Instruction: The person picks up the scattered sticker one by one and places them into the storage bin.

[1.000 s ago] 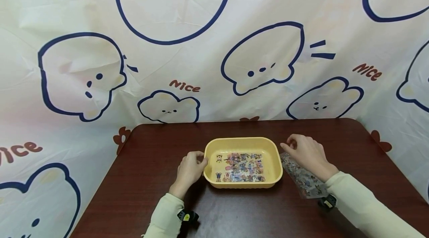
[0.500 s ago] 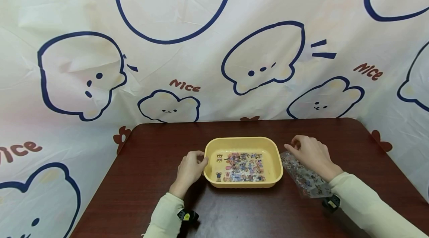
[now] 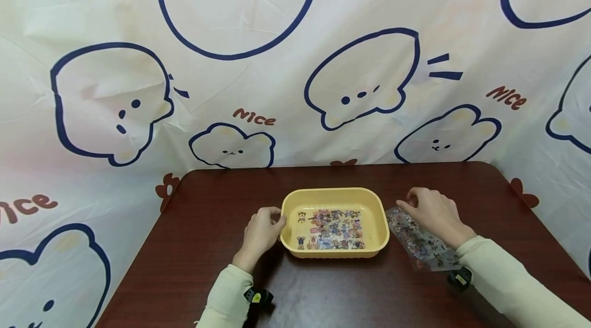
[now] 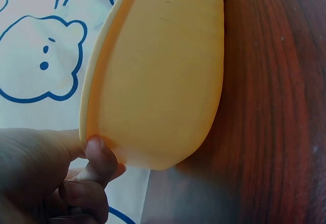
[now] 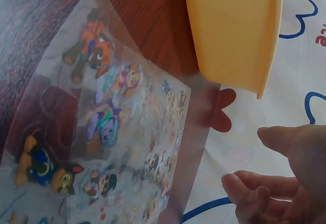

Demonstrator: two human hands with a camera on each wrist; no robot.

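Note:
A yellow plastic basin (image 3: 332, 254) sits on the table with sheets of small cartoon stickers (image 3: 339, 230) lying flat inside. My left hand (image 3: 259, 234) pinches the basin's left rim between thumb and fingers, as the left wrist view shows on the basin wall (image 4: 158, 76). To the right of the basin lies a clear sheet of cartoon stickers (image 3: 422, 246), partly hidden under my right hand (image 3: 434, 213). In the right wrist view the thumb and bent forefinger of that hand (image 5: 285, 175) stand apart, nothing visible between them, beyond the sheet's edge.
A dark brown wooden table (image 3: 323, 297) carries everything. Behind it and at both sides hangs a pale cloth (image 3: 286, 87) printed with cartoon bears. Small black cameras (image 3: 460, 279) are strapped to both wrists.
My right hand has shifted slightly to the right, away from the basin, baring more of the clear sticker sheet. The left hand and basin have stayed put.

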